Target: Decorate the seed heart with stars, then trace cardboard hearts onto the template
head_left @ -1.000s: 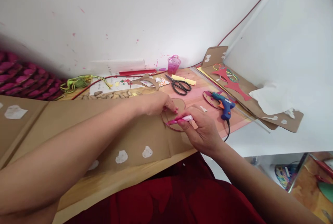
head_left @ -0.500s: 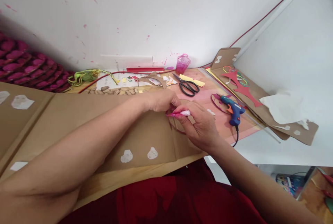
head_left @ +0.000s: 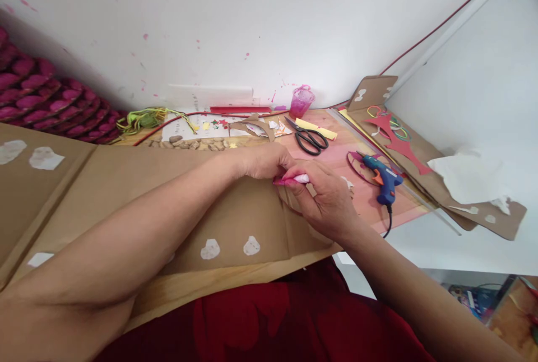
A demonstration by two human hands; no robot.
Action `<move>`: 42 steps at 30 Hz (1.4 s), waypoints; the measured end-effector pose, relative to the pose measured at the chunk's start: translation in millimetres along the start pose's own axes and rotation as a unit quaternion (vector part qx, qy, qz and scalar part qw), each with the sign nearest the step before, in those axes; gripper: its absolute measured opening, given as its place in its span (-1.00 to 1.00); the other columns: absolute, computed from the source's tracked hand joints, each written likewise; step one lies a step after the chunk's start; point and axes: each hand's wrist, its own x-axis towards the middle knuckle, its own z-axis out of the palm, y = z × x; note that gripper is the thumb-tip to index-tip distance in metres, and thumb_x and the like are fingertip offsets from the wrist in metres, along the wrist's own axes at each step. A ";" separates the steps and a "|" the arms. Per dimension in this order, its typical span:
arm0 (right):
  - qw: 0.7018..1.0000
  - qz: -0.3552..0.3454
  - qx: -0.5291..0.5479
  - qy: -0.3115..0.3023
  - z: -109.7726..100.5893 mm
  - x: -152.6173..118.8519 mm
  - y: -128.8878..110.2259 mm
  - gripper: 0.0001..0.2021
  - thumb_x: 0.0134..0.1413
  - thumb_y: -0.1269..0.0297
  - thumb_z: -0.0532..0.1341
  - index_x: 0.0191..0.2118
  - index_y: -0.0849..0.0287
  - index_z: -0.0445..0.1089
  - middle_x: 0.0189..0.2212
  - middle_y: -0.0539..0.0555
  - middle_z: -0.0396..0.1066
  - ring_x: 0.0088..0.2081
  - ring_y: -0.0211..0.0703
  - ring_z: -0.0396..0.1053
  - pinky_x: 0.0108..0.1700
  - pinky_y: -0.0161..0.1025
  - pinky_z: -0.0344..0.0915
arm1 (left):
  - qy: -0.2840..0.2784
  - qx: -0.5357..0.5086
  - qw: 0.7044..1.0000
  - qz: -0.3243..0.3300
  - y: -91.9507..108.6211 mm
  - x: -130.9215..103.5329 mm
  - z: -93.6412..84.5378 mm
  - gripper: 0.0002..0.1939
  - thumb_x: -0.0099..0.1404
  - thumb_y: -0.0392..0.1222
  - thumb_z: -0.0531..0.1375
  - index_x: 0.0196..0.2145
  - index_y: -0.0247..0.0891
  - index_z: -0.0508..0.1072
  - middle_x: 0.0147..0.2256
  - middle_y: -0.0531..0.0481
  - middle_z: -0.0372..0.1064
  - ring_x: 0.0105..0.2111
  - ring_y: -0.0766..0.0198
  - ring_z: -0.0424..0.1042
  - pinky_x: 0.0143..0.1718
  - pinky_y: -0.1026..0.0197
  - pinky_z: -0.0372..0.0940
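Note:
My right hand (head_left: pixel 328 196) is closed round a small white object with a pink end (head_left: pixel 301 179), whose full shape is hidden by the fingers. Against its fingertips lies my left hand (head_left: pixel 269 161), curled with the fingers turned down; what they hold, if anything, is hidden. Beneath both hands is a large brown cardboard sheet (head_left: pixel 239 210) with white torn patches. Part of a round outline shows on the card under my right hand. Just beyond the hands are black-handled scissors (head_left: pixel 311 140).
A blue glue gun (head_left: pixel 384 180) with a cord lies at right, by red cutouts (head_left: pixel 397 146) and white tissue (head_left: pixel 466 180). Behind stand a pink-stained cup (head_left: pixel 301 101) and green yarn (head_left: pixel 147 119). A pink scaly object (head_left: pixel 50 93) is at far left.
The whole view has shifted a little, so things appear slightly farther right. Both hands stay together over the cardboard, with the white object still in my right hand.

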 end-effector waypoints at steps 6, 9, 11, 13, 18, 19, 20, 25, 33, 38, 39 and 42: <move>1.000 0.000 -0.010 -0.018 -4.1 -1.4 -4.5 -0.88 0.35 0.33 0.16 -0.23 0.15 0.44 -0.25 0.11 0.54 -0.17 -0.07 0.47 -0.09 -0.15 0.34 | -0.012 0.013 1.000 0.016 0.1 -0.2 -0.9 -0.74 0.18 -0.43 0.15 -0.41 -0.18 0.61 -0.41 0.18 0.53 -0.35 0.34 0.47 -0.30 0.37 0.22; 1.000 0.005 -0.010 -0.021 -4.7 -1.9 -6.1 -0.87 0.36 0.32 0.16 -0.22 0.14 0.44 -0.24 0.11 0.54 -0.16 -0.07 0.47 -0.09 -0.15 0.34 | -0.012 0.009 1.000 0.015 -0.3 -0.4 -1.1 -0.76 0.20 -0.41 0.15 -0.41 -0.18 0.60 -0.40 0.18 0.54 -0.34 0.34 0.48 -0.29 0.37 0.23; 1.000 0.005 -0.012 -0.020 -3.8 -1.1 -6.0 -0.88 0.36 0.31 0.16 -0.22 0.12 0.44 -0.25 0.10 0.54 -0.16 -0.06 0.47 -0.08 -0.14 0.33 | -0.007 0.010 1.000 0.013 -0.1 -0.4 -0.9 -0.79 0.21 -0.38 0.17 -0.44 -0.19 0.58 -0.44 0.17 0.51 -0.38 0.35 0.45 -0.33 0.38 0.21; 1.000 -0.001 -0.014 -0.018 -2.4 0.5 -5.3 -0.88 0.35 0.32 0.16 -0.23 0.12 0.43 -0.25 0.10 0.54 -0.16 -0.05 0.46 -0.08 -0.12 0.33 | -0.001 0.010 1.000 0.013 0.8 -0.5 -0.5 -0.84 0.21 -0.33 0.21 -0.48 -0.21 0.56 -0.48 0.17 0.46 -0.42 0.36 0.42 -0.36 0.38 0.19; 0.999 -0.015 -0.020 -0.030 -0.9 3.6 -4.3 -0.88 0.36 0.32 0.15 -0.24 0.13 0.40 -0.27 0.11 0.53 -0.18 -0.04 0.44 -0.08 -0.10 0.31 | 0.007 0.005 1.000 0.003 3.6 -1.4 0.1 -0.86 0.20 -0.23 0.26 -0.51 -0.24 0.54 -0.49 0.17 0.43 -0.43 0.35 0.38 -0.38 0.37 0.18; 0.999 -0.018 -0.021 -0.034 -1.2 3.7 -4.6 -0.88 0.36 0.32 0.15 -0.24 0.13 0.40 -0.27 0.11 0.53 -0.18 -0.03 0.44 -0.08 -0.10 0.31 | 0.006 0.003 1.000 0.003 3.7 -1.6 0.1 -0.87 0.20 -0.23 0.25 -0.49 -0.23 0.55 -0.48 0.17 0.45 -0.42 0.35 0.39 -0.37 0.37 0.18; 0.999 -0.020 -0.021 -0.037 -1.7 3.7 -5.1 -0.88 0.36 0.32 0.14 -0.24 0.12 0.39 -0.26 0.11 0.53 -0.17 -0.03 0.44 -0.07 -0.09 0.31 | 0.005 0.000 1.000 0.004 3.6 -1.7 0.2 -0.88 0.20 -0.23 0.25 -0.47 -0.23 0.57 -0.47 0.17 0.46 -0.40 0.34 0.40 -0.36 0.37 0.19; 0.999 -0.015 -0.012 -0.049 -5.4 0.8 -9.5 -0.89 0.36 0.32 0.13 -0.24 0.10 0.37 -0.25 0.11 0.52 -0.15 -0.01 0.44 -0.06 -0.07 0.32 | -0.002 -0.001 1.000 0.018 1.3 -1.5 0.7 -0.83 0.21 -0.32 0.21 -0.40 -0.17 0.63 -0.43 0.17 0.50 -0.38 0.33 0.44 -0.33 0.36 0.21; 0.998 -0.007 -0.003 -0.055 -10.8 -8.8 -13.9 -0.90 0.36 0.31 0.15 -0.23 0.11 0.38 -0.27 0.10 0.49 -0.19 -0.03 0.42 -0.11 -0.10 0.33 | -0.018 0.049 0.999 -0.008 7.0 -2.2 -3.4 -0.64 0.26 -0.37 0.22 -0.16 0.06 0.68 -0.29 0.22 0.58 -0.28 0.35 0.47 -0.25 0.38 0.21; 0.998 -0.009 0.003 -0.056 -14.2 -14.2 -14.9 -0.93 0.34 0.34 0.18 -0.23 0.13 0.39 -0.30 0.09 0.49 -0.22 -0.07 0.42 -0.15 -0.15 0.32 | -0.022 0.047 0.999 -0.007 8.9 -3.5 -4.4 -0.61 0.27 -0.36 0.24 -0.05 0.06 0.65 -0.23 0.22 0.60 -0.25 0.37 0.49 -0.22 0.39 0.22; 0.998 -0.009 0.002 -0.056 -14.8 -15.0 -15.0 -0.93 0.34 0.35 0.19 -0.23 0.13 0.39 -0.30 0.08 0.48 -0.22 -0.08 0.42 -0.15 -0.15 0.31 | -0.022 0.046 0.999 -0.009 8.6 -3.4 -4.1 -0.61 0.26 -0.37 0.25 -0.05 0.04 0.64 -0.22 0.21 0.60 -0.25 0.37 0.49 -0.21 0.40 0.23; 0.998 -0.009 -0.001 -0.056 -16.0 -16.9 -15.6 -0.94 0.34 0.35 0.19 -0.23 0.12 0.39 -0.32 0.07 0.48 -0.24 -0.09 0.41 -0.17 -0.16 0.32 | -0.028 0.020 0.999 -0.007 7.3 -2.3 -2.9 -0.58 0.23 -0.44 0.25 -0.05 -0.03 0.64 -0.19 0.19 0.62 -0.23 0.37 0.52 -0.18 0.41 0.24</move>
